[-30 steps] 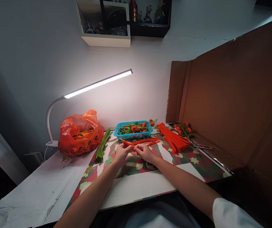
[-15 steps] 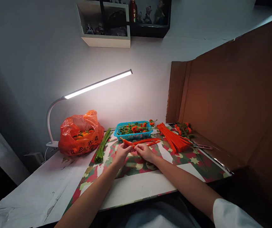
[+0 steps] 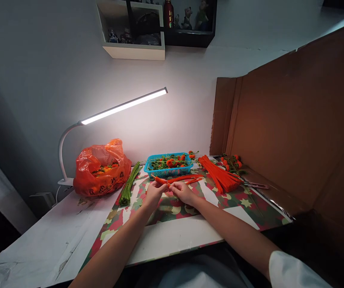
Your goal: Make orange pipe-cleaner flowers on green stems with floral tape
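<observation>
My left hand [image 3: 154, 193] is closed on a thin stick with an orange pipe cleaner [image 3: 161, 181] coiled round it. The stick's pale tip points up and to the left. Close beside it, my right hand [image 3: 183, 192] pinches the orange strand, and the fingertips of both hands nearly meet. Just beyond the hands lie several loose orange pipe cleaners [image 3: 187, 177]. A thick bundle of orange pipe cleaners [image 3: 220, 176] is fanned out to the right. On the left is a bundle of green pipe cleaners [image 3: 129, 187].
Behind my hands stands a blue basket [image 3: 168, 172] of orange flowers with green stems. An orange plastic bag [image 3: 100, 186] is at the left by a lit desk lamp [image 3: 124, 106]. More orange flowers [image 3: 232, 162] and scissors [image 3: 257, 185] lie at the right, near a cardboard wall [image 3: 292, 116].
Both hands stay in nearly the same place. The coiled stick has tilted slightly, its tip a little farther to the left.
</observation>
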The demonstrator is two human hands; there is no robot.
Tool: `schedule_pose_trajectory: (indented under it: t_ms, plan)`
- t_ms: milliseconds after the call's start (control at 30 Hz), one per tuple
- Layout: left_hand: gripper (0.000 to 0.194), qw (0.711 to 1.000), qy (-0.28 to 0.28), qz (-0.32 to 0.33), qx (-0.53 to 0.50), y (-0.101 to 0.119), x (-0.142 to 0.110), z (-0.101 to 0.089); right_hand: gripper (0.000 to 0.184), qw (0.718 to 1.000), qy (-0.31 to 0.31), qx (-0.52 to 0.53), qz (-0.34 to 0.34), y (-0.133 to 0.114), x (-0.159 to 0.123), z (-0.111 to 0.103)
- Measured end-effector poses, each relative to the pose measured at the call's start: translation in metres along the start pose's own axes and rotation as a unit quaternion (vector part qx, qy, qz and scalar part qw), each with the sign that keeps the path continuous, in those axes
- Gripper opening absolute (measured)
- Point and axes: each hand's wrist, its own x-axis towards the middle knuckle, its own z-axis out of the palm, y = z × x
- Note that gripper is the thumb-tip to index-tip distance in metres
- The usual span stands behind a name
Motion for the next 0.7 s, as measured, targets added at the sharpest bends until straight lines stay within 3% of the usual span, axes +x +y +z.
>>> schedule_pose_trajectory:
  t_ms: [200, 467, 700]
  plan:
    - [0.017, 1.0, 0.022, 0.005, 0.005, 0.0013, -0.001, 0.0022, 0.032, 1.0, -0.004, -0.006, -0.005, -0.0035, -0.0011, 0.0006]
    - [0.021, 1.0, -0.018, 0.001, -0.011, -0.002, 0.0013, -0.0009, 0.033, 1.0, 0.0, -0.001, -0.002, -0.0014, -0.0004, -0.0008]
    - [0.023, 1.0, -0.004, 0.004, -0.011, 0.0007, -0.0008, 0.0002, 0.038, 0.999, -0.006, 0.036, 0.009, -0.0025, 0.0001, -0.0009]
